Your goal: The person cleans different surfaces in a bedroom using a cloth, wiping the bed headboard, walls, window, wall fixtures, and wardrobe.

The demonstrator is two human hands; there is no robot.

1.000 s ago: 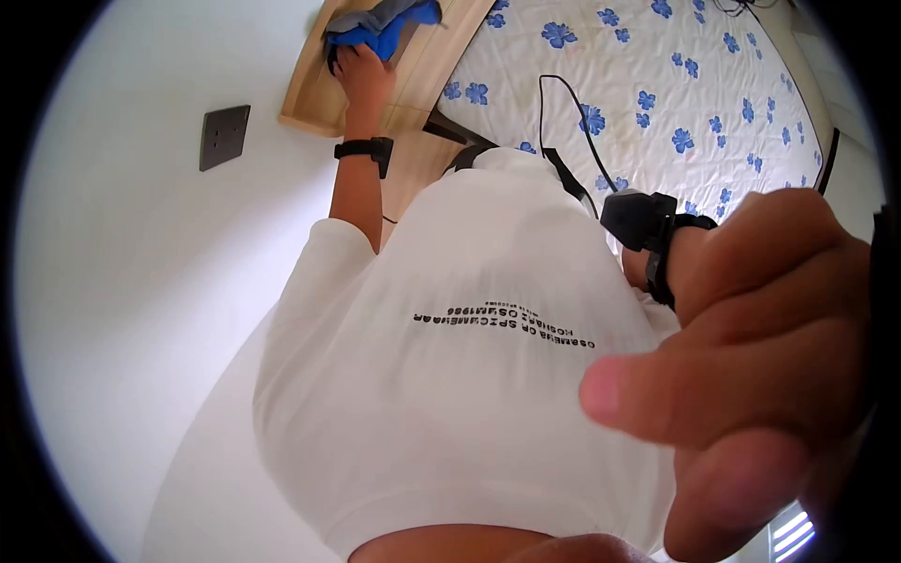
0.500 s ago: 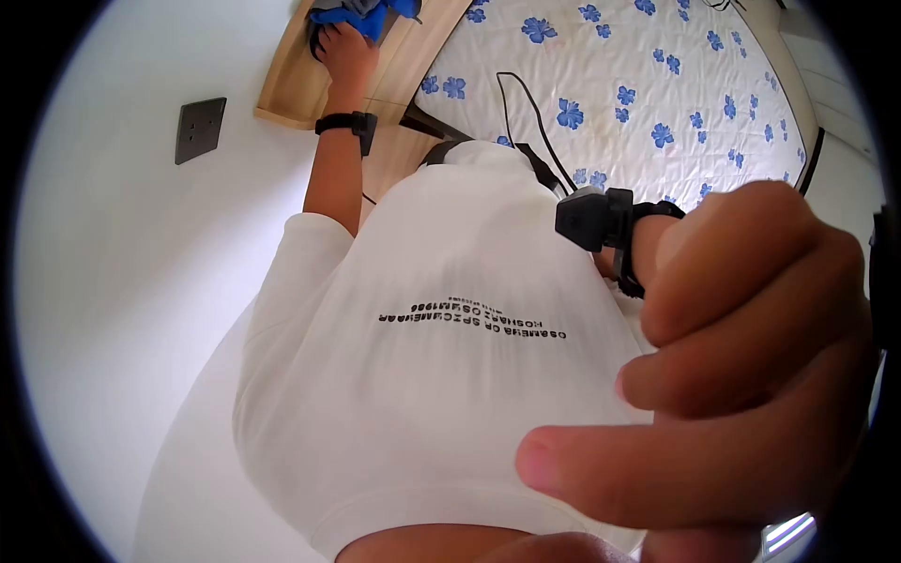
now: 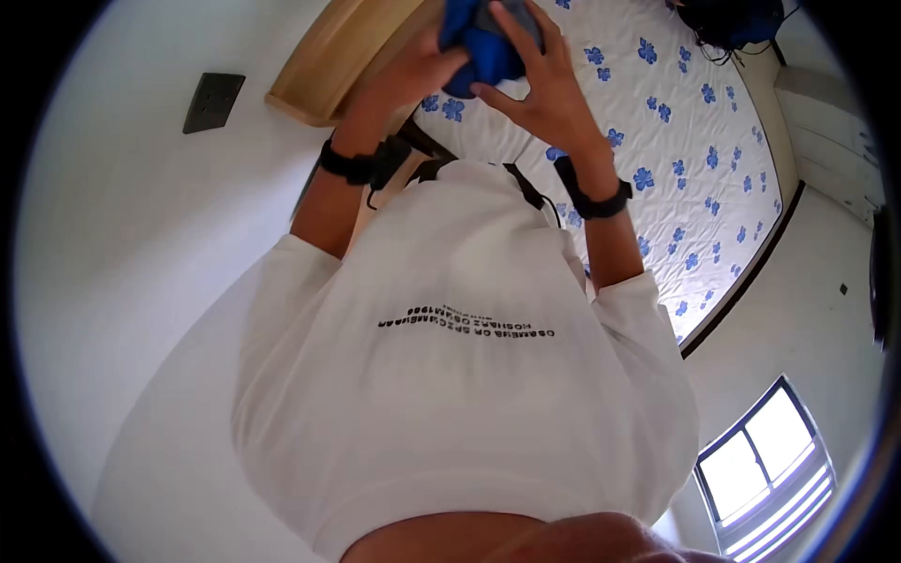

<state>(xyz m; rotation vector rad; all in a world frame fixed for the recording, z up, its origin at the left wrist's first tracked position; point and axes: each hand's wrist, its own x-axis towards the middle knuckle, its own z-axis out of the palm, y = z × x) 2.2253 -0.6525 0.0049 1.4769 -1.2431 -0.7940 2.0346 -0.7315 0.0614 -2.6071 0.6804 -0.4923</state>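
Observation:
A bundle of blue and grey cloth (image 3: 488,58) is between my two hands near the top of the head view, partly cut off by the frame edge. My left hand (image 3: 413,70) grips its left side, with the thumb pressed against the blue part. On the other side, my right hand (image 3: 552,89) has its fingers curved over the grey part and its thumb at the lower edge. What the folded cloth is cannot be made out. Each wrist wears a black strap; the left one (image 3: 361,164) carries a small black box.
Behind the hands lies a bed with a white sheet of blue flowers (image 3: 690,178). A wooden ledge (image 3: 328,70) runs along the left wall, near a dark wall socket (image 3: 214,103). A dark bag with cables (image 3: 732,23) rests on the bed's far side. A window (image 3: 760,460) is at lower right.
My right hand has gone from close to the camera to the cloth. My left hand has brought the cloth from over the wooden ledge to the right, and both hands now hold it.

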